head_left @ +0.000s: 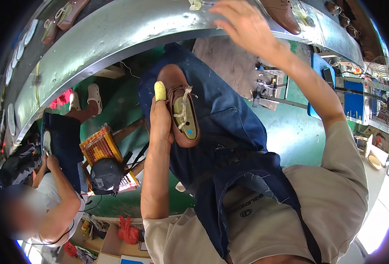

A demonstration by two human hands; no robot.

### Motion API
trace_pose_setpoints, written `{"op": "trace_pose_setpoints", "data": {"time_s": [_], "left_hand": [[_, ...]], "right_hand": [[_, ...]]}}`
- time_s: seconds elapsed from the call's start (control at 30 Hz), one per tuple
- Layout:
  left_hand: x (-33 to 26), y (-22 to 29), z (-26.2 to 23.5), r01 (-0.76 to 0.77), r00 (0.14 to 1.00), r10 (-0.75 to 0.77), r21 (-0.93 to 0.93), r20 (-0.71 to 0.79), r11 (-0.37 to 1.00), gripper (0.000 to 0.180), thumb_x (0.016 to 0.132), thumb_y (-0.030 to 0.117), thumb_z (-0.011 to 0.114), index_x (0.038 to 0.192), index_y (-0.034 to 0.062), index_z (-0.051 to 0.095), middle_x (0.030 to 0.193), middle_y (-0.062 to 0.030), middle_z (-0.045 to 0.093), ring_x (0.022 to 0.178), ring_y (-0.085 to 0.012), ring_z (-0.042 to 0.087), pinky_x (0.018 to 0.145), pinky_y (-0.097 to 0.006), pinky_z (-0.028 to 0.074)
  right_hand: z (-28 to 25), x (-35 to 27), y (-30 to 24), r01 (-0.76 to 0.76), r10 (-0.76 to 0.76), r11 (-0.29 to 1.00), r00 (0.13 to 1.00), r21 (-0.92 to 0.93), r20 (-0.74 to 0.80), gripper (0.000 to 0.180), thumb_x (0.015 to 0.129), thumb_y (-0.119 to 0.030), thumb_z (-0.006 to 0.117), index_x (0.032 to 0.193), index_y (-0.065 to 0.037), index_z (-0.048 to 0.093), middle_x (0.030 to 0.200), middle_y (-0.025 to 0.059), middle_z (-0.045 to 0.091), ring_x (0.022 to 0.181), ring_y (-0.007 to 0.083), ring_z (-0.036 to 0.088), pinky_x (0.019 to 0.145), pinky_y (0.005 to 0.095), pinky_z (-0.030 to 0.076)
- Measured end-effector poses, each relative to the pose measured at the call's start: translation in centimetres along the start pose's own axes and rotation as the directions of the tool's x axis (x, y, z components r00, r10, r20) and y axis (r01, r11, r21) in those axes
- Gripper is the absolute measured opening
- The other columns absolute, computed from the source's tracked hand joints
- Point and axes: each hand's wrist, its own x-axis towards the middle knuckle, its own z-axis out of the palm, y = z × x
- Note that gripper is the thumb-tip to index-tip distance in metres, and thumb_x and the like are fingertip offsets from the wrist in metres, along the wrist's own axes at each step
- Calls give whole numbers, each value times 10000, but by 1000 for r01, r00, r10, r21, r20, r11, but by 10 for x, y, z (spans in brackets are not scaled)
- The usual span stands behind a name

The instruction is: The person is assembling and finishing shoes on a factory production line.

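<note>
My left hand [161, 118] is closed round the side of a brown leather lace-up shoe [173, 79], which lies over my dark blue apron [221, 105]. A yellow cover [159, 91] wraps its thumb, which rests along the shoe's upper. Inside the shoe's opening sits a green shoe last [188, 125] with a dark hole and a blue dot. Pale laces [184, 108] hang knotted across it. Out over the metal-topped bench [159, 26], my right hand [243, 24] has its fingers stretched and the thumb apart. Beside its fingertips is a small pale yellowish scrap [195, 4].
More brown shoes stand on the bench, one [283, 15] right of my right hand and others at far left. At left, a seated co-worker [55, 189] handles a light-coloured shoe. Between us is a beaded seat [100, 147] with a black cap [108, 176]. A fan [381, 83] stands far right.
</note>
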Motion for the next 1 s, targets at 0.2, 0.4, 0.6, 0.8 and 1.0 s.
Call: {"op": "trace_pose_setpoints", "data": {"time_s": [0.2,0.4,0.6,0.8,1.0], "left_hand": [[-17,7,47,-401,912,408,119,-44,908,519,1093,360,503,1514,72,408,1363,-96,585,1231,-221,598,1017,-368,507],[-25,66,111,-772,633,673,379,381,511,580,1078,189,458,1589,-14,277,1527,-225,447,1357,-306,507,1170,-400,340],[-5,91,80,-680,697,686,497,208,540,495,1084,183,447,1556,53,373,1454,-174,538,1150,-258,641,964,-334,482],[34,128,45,-661,613,777,629,139,409,436,1080,154,440,1498,33,461,1372,-153,579,1109,-242,632,941,-333,488],[88,158,37,-693,488,842,689,232,212,419,1061,149,484,1458,20,498,1357,-150,584,1174,-254,606,998,-375,476]], "right_hand": [[-45,-76,-89,-714,-273,-122,692,690,668,822,941,-427,758,1515,11,367,1282,133,617,1142,181,608,972,346,516],[-94,-34,-19,-732,252,-188,609,655,752,668,928,-467,750,1346,25,576,1296,123,641,1148,185,580,999,344,485],[-108,9,166,-817,690,19,428,576,584,818,797,-629,782,1281,19,657,1166,125,696,1026,217,672,872,332,541],[-12,7,321,-940,674,-60,209,335,708,627,827,-562,725,1209,-66,700,1018,124,719,770,228,706,630,360,583],[60,-3,363,-983,795,47,144,177,590,556,893,-540,644,1198,-80,713,1050,152,727,903,298,734,717,420,596]]}}
